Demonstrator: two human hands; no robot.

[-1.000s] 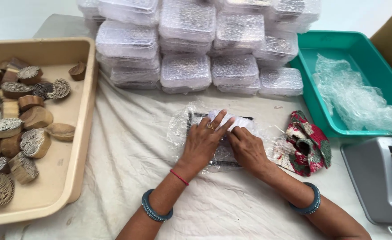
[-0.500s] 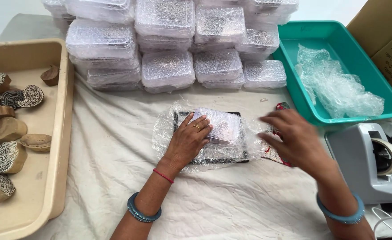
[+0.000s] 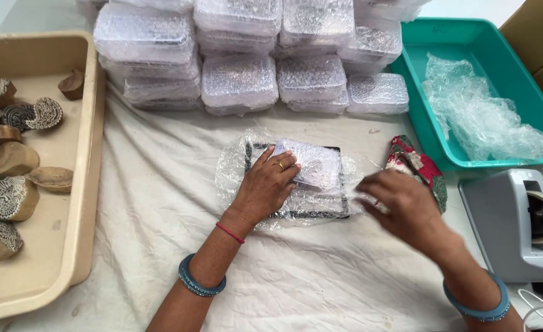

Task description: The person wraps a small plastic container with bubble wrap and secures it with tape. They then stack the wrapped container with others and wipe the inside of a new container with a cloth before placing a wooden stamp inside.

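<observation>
While the left hand (image 3: 265, 187) lies flat on the wrapped block (image 3: 308, 165) at mid-desk, pinning it to the bubble wrap (image 3: 234, 175), the right hand (image 3: 397, 206), blurred, hovers just right, loosely open. Best keep that press firm so the fold stays tight.

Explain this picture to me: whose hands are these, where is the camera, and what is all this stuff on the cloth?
The camera sits on a person's head and looks down at their own two hands. The left hand presses a small clear plastic box onto a sheet of bubble wrap spread on a white cloth. The right hand is blurred and hovers near the sheet's edge, holding nothing clearly visible. Behind is a stack of wrapped boxes. A beige tray of carved wooden blocks lies left, a teal bin and tape dispenser right.
</observation>
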